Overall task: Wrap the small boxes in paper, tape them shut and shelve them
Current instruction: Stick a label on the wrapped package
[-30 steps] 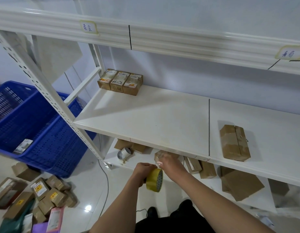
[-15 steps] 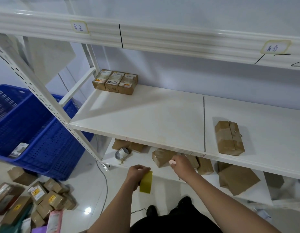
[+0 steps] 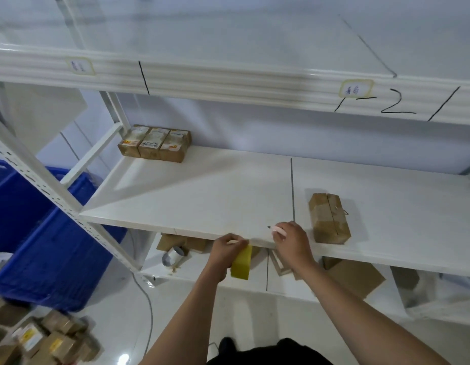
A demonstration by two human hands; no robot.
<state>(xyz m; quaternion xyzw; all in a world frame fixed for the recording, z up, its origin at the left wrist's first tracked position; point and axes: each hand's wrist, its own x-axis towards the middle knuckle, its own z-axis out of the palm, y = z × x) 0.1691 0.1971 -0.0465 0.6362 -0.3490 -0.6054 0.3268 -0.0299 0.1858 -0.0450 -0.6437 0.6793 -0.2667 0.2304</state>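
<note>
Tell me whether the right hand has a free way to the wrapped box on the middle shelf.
Probably yes: the right hand rests at the shelf edge just left of the wrapped box, with only bare board between them.

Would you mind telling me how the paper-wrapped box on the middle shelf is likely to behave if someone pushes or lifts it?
The paper-wrapped box lies flat on its broad side, so it should probably slide rather than tip or roll. It looks small, so it is likely light. Its brown wrap shows a seam and creases, so the paper may shift or crumple under a firm grip.
</note>
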